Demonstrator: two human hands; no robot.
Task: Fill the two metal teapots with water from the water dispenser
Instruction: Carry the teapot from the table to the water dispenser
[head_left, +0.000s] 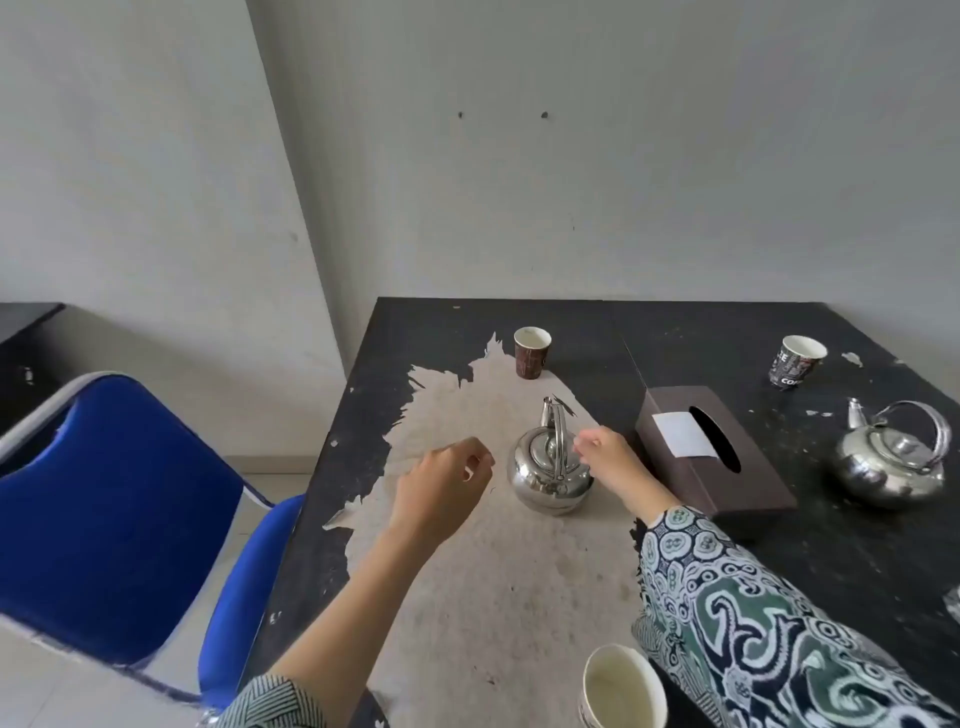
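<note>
A small shiny metal teapot (545, 480) stands lidded on the worn patch of the black table (857, 561), its handle upright. My left hand (441, 488) hovers just left of it with fingers loosely curled, holding nothing. Close to the handle's right side, my right hand (605, 454) has relaxed fingers and no clear contact with the pot. A second metal teapot (891, 462) sits at the table's right, handle raised. No water dispenser is in view.
A brown tissue box (727, 462) lies between the two teapots. Paper cups stand at the back middle (531, 353), back right (795, 361) and near front edge (623, 691). A blue chair (114, 519) stands left of the table; walls close the corner behind.
</note>
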